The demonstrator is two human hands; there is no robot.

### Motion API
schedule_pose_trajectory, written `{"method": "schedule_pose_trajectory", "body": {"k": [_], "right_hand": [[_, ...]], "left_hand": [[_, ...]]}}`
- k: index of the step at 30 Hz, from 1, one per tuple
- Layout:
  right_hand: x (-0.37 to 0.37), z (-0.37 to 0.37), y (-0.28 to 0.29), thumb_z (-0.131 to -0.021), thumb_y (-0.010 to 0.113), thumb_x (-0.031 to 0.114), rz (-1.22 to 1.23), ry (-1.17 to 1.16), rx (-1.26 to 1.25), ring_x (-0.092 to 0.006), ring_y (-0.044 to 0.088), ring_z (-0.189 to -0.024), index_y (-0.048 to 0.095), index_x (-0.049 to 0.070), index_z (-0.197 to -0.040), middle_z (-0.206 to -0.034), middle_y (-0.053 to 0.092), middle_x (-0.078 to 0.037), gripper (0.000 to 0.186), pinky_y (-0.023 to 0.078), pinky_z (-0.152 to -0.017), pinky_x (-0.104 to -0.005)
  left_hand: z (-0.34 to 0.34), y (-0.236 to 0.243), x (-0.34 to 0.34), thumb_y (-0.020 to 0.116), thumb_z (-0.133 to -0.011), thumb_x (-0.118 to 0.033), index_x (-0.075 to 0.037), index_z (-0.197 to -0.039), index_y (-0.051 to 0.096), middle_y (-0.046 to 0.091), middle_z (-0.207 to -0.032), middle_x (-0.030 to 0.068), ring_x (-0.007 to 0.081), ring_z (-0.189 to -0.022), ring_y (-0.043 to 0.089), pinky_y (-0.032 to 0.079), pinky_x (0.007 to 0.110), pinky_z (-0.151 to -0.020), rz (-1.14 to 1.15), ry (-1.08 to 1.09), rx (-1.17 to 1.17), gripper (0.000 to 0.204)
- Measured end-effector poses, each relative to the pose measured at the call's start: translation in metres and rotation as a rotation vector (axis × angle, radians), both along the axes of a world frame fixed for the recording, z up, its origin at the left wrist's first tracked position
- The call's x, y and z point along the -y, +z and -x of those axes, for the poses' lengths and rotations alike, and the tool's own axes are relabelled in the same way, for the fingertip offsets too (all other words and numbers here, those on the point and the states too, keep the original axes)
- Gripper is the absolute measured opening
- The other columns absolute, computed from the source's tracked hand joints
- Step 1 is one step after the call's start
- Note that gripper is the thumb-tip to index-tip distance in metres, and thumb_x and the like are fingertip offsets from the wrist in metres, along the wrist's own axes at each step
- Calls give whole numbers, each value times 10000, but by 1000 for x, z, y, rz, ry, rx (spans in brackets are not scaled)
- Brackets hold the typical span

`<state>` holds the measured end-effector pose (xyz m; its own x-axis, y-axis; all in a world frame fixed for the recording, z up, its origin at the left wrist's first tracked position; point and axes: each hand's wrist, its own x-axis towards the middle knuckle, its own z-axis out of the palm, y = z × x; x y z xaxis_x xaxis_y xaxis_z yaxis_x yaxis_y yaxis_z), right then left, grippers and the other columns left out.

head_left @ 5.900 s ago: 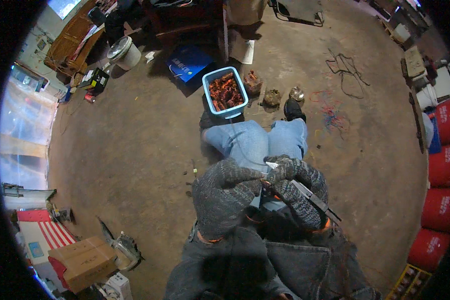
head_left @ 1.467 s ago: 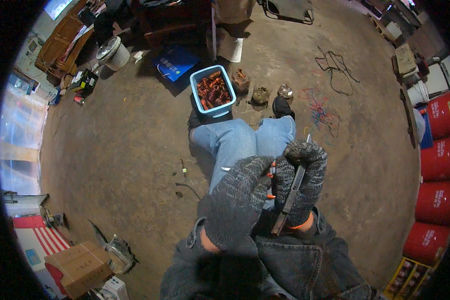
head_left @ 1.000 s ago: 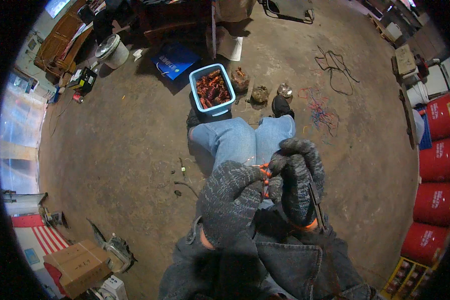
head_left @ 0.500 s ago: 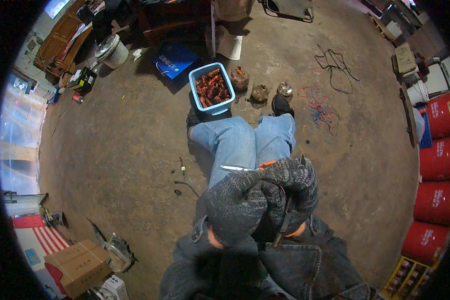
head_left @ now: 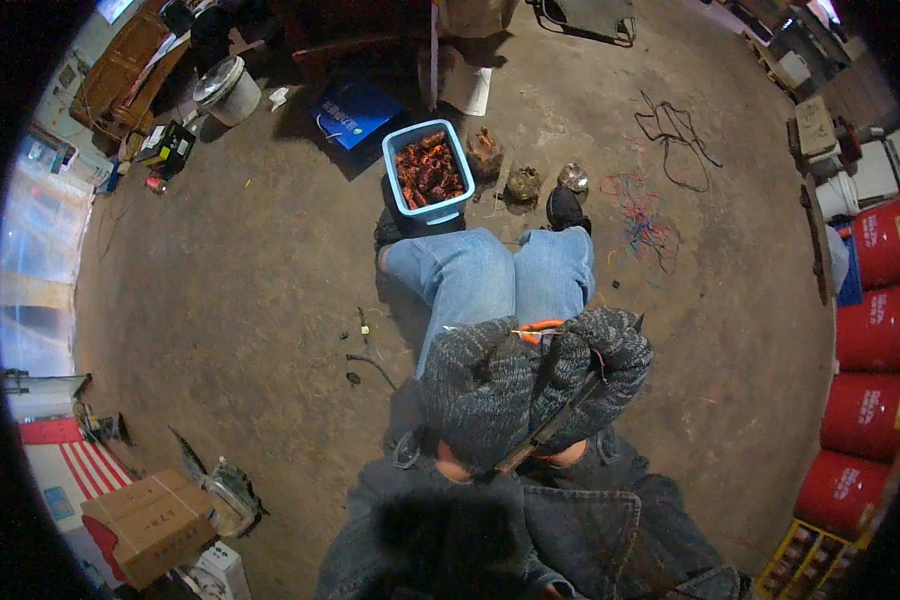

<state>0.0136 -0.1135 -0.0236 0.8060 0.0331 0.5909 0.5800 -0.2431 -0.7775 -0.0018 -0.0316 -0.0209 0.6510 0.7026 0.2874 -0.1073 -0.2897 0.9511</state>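
Observation:
Both my hands wear dark grey knitted gloves and are held close together above my lap. My left hand point(head_left: 475, 375) is closed, its fingers beside a short curved orange length that looks like cable point(head_left: 542, 326). Thin pale strands show at the cable's left end, and a silvery tip point(head_left: 452, 327) pokes out past the left glove. My right hand point(head_left: 610, 355) is curled round a long, thin, strip-like tool point(head_left: 545, 432), which slants down toward my chest between the gloves. Its kind is unclear, and the gloves hide most of both grips.
Beyond my knees stands a light-blue tub point(head_left: 430, 215) of coppery tangled scraps, with several wire-like clumps point(head_left: 523, 185) beside it. Red and blue wires point(head_left: 645, 225) and a black cable point(head_left: 678, 135) lie right. Red drums point(head_left: 875, 328) line the right; a cardboard box point(head_left: 155, 525) stands lower left.
My hands have shifted slightly up and right. The long tool's lower end has swung left. More of the orange length shows, while the silvery strip is now mostly hidden.

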Motion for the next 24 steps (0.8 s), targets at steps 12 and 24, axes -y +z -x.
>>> {"method": "schedule_pose_trajectory", "body": {"k": [12, 24], "right_hand": [[-5, -14, -26, -836, 555, 21, -63, -189, -67, -153, 573, -762, 534, 14, -1018, -933, 597, -84, 184, 466, -692, -261], [15, -41, 3, -862, 510, -16, -372, -124, -233, -99, 515, -777, 505, 9, -1020, -920, 547, -53, 160, 441, -683, -221]], "left_hand": [[-6, -7, 0, 600, -773, -32, 0, -905, 579, 565, -820, 88, 180, -682, 550, 457, 294, -642, -39, 57, 21, 138], [-12, 16, -26, 638, -723, -27, -12, -1002, 581, 559, -918, 101, 200, -845, 543, 442, 298, -758, -169, -376, -213, 286]]}}
